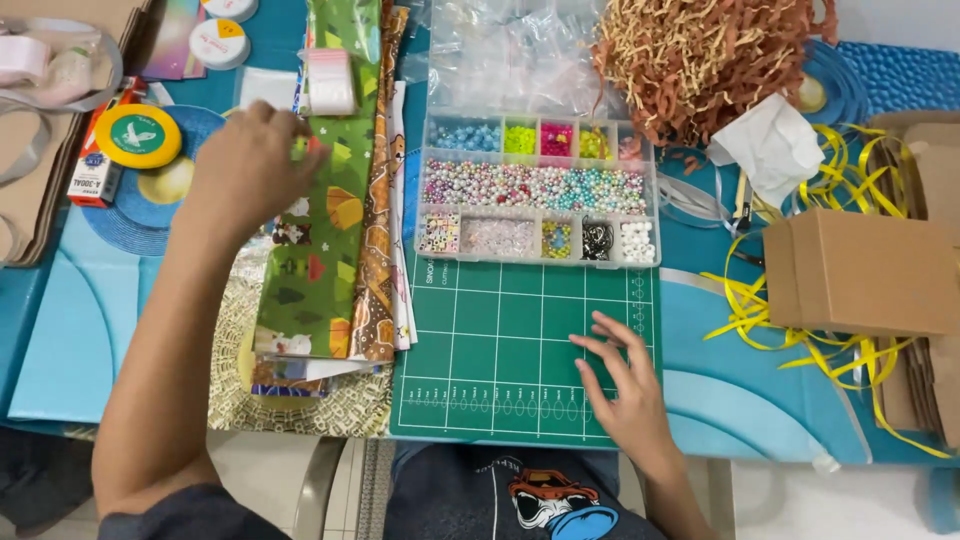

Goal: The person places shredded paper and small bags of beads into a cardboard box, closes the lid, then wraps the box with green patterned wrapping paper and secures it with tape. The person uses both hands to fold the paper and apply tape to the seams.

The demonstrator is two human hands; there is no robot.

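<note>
- Green cutting mat with a white grid is lying at about 6 o'clock on the blue table, and the right hand is resting flat on its 4 o'clock corner, fingers spread wide and holding nothing
- The left hand is reaching out toward 10 o'clock, its fingers curling down over the top of the green patterned wrapping paper; whether it is pinching anything there I cannot tell, since the back of the hand is hiding the fingertips
- The wrapping paper is lying in a long strip just at 9 o'clock of the mat, stacked with a brown patterned sheet touching its right edge
- A clear bead organiser box is sitting at 12 o'clock of the mat, touching its upper edge, its compartments showing blue, green, pink, yellow and mixed pastel beads
- A roll of pale tape is lying just beyond the left hand, at 1 o'clock of it
- A brown cardboard box is standing at 3 o'clock on a tangle of yellow ribbon, well apart from the right hand
- A heap of brown paper shred is filling the 1 o'clock corner
</note>
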